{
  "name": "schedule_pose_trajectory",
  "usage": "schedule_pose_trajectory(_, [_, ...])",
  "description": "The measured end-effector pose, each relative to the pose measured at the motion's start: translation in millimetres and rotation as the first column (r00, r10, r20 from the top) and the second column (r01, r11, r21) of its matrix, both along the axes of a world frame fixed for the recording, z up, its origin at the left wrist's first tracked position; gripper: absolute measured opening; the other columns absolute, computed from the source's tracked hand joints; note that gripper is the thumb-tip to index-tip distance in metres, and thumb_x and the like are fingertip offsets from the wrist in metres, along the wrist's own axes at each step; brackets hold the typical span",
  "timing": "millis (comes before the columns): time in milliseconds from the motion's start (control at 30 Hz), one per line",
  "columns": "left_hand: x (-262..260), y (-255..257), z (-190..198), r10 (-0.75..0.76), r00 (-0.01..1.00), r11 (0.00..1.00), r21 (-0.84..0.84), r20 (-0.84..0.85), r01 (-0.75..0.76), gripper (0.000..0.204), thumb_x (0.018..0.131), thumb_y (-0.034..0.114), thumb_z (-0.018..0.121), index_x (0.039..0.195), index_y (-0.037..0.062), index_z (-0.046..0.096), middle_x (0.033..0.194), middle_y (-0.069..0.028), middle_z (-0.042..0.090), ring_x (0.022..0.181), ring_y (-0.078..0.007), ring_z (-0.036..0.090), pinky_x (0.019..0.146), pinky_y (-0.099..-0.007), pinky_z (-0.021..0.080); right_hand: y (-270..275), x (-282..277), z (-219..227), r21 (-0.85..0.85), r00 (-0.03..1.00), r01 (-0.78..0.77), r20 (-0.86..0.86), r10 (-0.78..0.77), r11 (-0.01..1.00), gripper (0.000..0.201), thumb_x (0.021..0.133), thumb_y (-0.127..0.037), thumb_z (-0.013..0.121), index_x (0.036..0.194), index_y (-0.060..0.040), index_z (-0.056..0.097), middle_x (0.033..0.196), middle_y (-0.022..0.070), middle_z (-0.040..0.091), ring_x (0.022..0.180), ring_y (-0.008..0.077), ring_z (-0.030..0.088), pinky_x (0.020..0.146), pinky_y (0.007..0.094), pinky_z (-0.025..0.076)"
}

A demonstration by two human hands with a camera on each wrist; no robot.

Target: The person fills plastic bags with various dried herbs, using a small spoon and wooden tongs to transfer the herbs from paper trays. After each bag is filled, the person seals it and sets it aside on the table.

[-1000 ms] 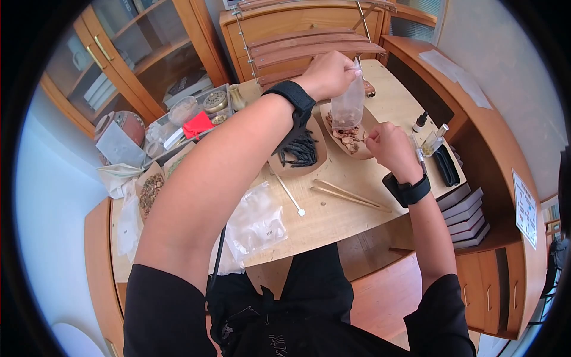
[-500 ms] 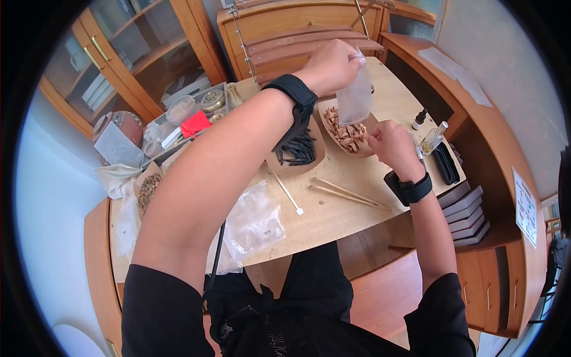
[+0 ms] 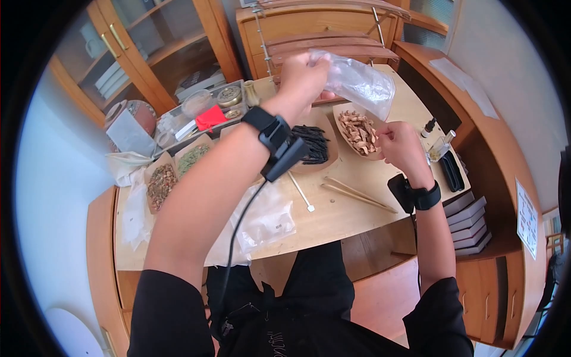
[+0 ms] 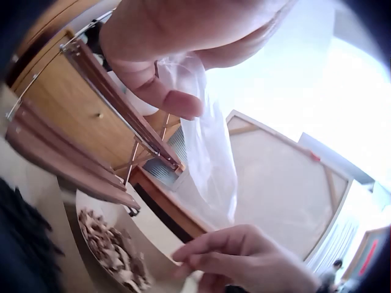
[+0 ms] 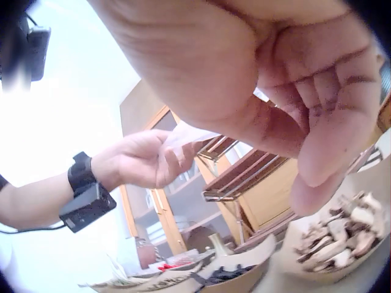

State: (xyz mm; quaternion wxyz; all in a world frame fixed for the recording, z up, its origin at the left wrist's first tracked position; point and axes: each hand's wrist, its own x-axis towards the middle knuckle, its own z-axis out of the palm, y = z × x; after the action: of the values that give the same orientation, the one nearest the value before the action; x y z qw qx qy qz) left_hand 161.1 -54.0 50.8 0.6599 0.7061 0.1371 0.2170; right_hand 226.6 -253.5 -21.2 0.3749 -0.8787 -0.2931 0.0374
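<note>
1. Two hands: the left hand (image 3: pixel 303 77) pinches a clear bag (image 3: pixel 361 86) near the tray (image 3: pixel 376 121) of dried slices (image 3: pixel 357 132), towards the desk's (image 3: pixel 348 220) far right corner.
2. Left wrist: gripped at one end, the bag droops, likely keeping its body unobstructed.
3. Right wrist: the right hand (image 5: pixel 293 104) curls beside the tray, contents untellable, perhaps staying close.
</note>
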Motion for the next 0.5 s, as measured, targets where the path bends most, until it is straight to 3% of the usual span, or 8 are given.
schedule_pose_trajectory(33, [-9.6, 0.3, -5.5, 0.014, 1.000, 1.000, -0.001, 0.005, -0.014, 0.026, 0.098, 0.025, 0.051, 0.112, 0.0030, 0.056, 0.103, -0.0088, 0.067, 0.079, -0.0182, 0.067, 0.059, -0.0270, 0.055, 2.8, -7.4, 2.9, -0.001, 1.000, -0.014, 0.005, 0.014, 1.000, 0.021, 0.084, -0.004, 0.052, 0.094, 0.0096, 0.064, 0.073, 0.0146, 0.066, 0.057, 0.0157, 0.064, 0.050, 0.0280, 0.051])
schedule_pose_trajectory(100, [-30.6, -1.2, -14.8, 0.110, 0.992, 0.958, -0.271, 0.054, -0.091, 0.026, 0.099, 0.024, 0.049, 0.113, 0.0028, 0.053, 0.107, -0.0101, 0.066, 0.081, -0.0211, 0.067, 0.060, -0.0286, 0.056, 9.1, -22.8, 7.6, 0.293, 0.952, -0.045, -0.279, 0.130, 0.955, 0.030, 0.085, -0.001, 0.047, 0.110, 0.0118, 0.057, 0.092, 0.0158, 0.067, 0.070, 0.0162, 0.066, 0.059, 0.0267, 0.053])
schedule_pose_trajectory(133, [-42.5, -3.5, -17.1, 0.130, 0.990, 0.955, -0.276, 0.059, -0.109, 0.026, 0.099, 0.024, 0.049, 0.113, 0.0028, 0.053, 0.107, -0.0101, 0.066, 0.081, -0.0211, 0.067, 0.060, -0.0286, 0.056, 12.2, -28.7, 9.3, 0.424, 0.918, -0.064, -0.330, 0.220, 0.903, 0.029, 0.086, 0.000, 0.045, 0.111, 0.0132, 0.054, 0.095, 0.0171, 0.065, 0.073, 0.0171, 0.066, 0.061, 0.0254, 0.053])
schedule_pose_trajectory(167, [-54.5, -6.7, -19.6, 0.166, 0.983, 0.937, -0.323, 0.077, -0.133, 0.025, 0.100, 0.024, 0.049, 0.113, 0.0030, 0.053, 0.108, -0.0107, 0.065, 0.083, -0.0219, 0.067, 0.061, -0.0292, 0.056, 15.0, -35.0, 13.9, 0.417, 0.914, -0.086, -0.327, 0.238, 0.905, 0.029, 0.086, 0.000, 0.045, 0.111, 0.0132, 0.054, 0.095, 0.0171, 0.065, 0.073, 0.0171, 0.066, 0.061, 0.0254, 0.053])
schedule_pose_trajectory(233, [-78.6, -10.5, -21.6, 0.230, 0.969, 0.908, -0.380, 0.093, -0.179, 0.025, 0.100, 0.024, 0.048, 0.113, 0.0031, 0.052, 0.110, -0.0114, 0.065, 0.085, -0.0228, 0.067, 0.062, -0.0298, 0.056, 20.7, -49.1, 26.1, 0.575, 0.868, -0.073, -0.366, 0.336, 0.815, 0.028, 0.086, 0.000, 0.047, 0.109, 0.0125, 0.055, 0.094, 0.0160, 0.066, 0.078, 0.0162, 0.065, 0.066, 0.0257, 0.053])
schedule_pose_trajectory(367, [-131.0, -7.0, -21.2, 0.291, 0.946, 0.898, -0.384, 0.146, -0.217, 0.024, 0.099, 0.023, 0.049, 0.113, 0.0033, 0.053, 0.109, -0.0108, 0.065, 0.089, -0.0210, 0.066, 0.067, -0.0325, 0.057, 33.0, -69.1, 55.7, 0.634, 0.727, -0.141, -0.455, 0.515, 0.760, 0.022, 0.089, -0.006, 0.051, 0.105, 0.0079, 0.058, 0.094, 0.0131, 0.066, 0.076, 0.0143, 0.064, 0.070, 0.0254, 0.052])
schedule_pose_trajectory(400, [-144.2, -6.3, -22.0, 0.329, 0.926, 0.902, -0.351, 0.185, -0.250, 0.020, 0.098, 0.020, 0.052, 0.107, 0.0022, 0.054, 0.102, -0.0101, 0.066, 0.083, -0.0177, 0.066, 0.063, -0.0296, 0.055, 36.0, -75.1, 58.9, 0.661, 0.702, -0.147, -0.455, 0.548, 0.736, 0.019, 0.091, -0.012, 0.059, 0.100, 0.0041, 0.060, 0.090, 0.0097, 0.066, 0.074, 0.0123, 0.063, 0.067, 0.0238, 0.052])
schedule_pose_trajectory(500, [-186.3, -7.1, -30.0, 0.357, 0.906, 0.918, -0.264, 0.228, -0.295, 0.015, 0.094, 0.017, 0.058, 0.099, 0.0025, 0.058, 0.095, -0.0072, 0.068, 0.079, -0.0128, 0.065, 0.062, -0.0267, 0.052, 47.4, -93.9, 63.3, 0.595, 0.767, -0.192, -0.404, 0.497, 0.780, 0.021, 0.090, -0.018, 0.065, 0.093, 0.0020, 0.061, 0.084, 0.0062, 0.065, 0.070, 0.0099, 0.062, 0.062, 0.0217, 0.050])
